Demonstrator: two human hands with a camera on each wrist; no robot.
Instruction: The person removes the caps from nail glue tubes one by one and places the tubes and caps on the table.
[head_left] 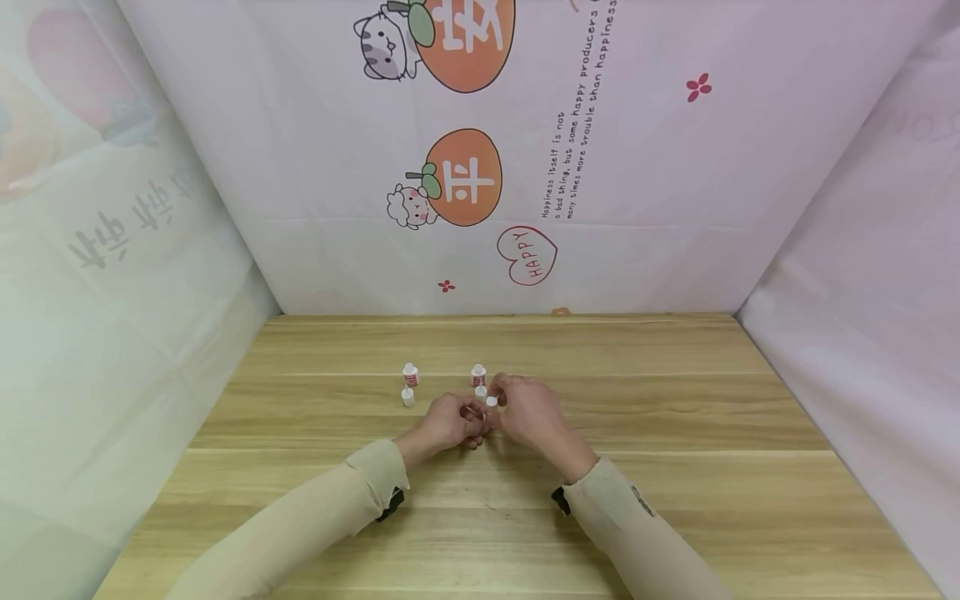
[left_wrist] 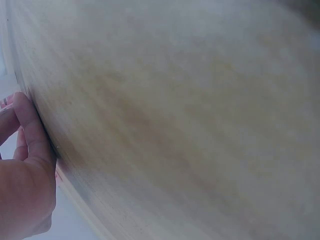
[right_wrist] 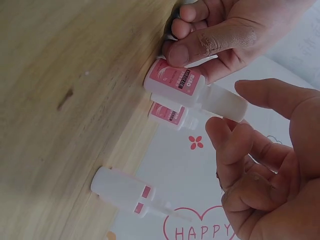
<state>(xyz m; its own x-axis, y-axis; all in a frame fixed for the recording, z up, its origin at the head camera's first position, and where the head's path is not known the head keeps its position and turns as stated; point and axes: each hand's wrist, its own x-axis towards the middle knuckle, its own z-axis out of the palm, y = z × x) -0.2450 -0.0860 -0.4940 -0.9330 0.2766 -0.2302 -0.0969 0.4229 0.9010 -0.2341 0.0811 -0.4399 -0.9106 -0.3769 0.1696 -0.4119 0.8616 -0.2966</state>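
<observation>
A small glue bottle (right_wrist: pixel 175 82) with a pink label lies between my hands. My left hand (head_left: pixel 455 421) grips its body between thumb and fingers, close to the wooden table. My right hand (head_left: pixel 528 408) has thumb and finger on either side of its white cap (right_wrist: pixel 227 102). Behind stand two more glue bottles, one on the left (head_left: pixel 410 377) and one nearer the middle (head_left: pixel 478 375). In front of each is a loose white cap, the left one (head_left: pixel 408 398) and the middle one (head_left: pixel 481 392), brush upward. In the left wrist view, the left hand (left_wrist: pixel 27 185) mostly hides the bottle.
The wooden table (head_left: pixel 480 517) extends around both forearms. A white printed cloth (head_left: pixel 637 167) hangs at the back, with plain-looking cloth sides to the left and right (head_left: pixel 862 292).
</observation>
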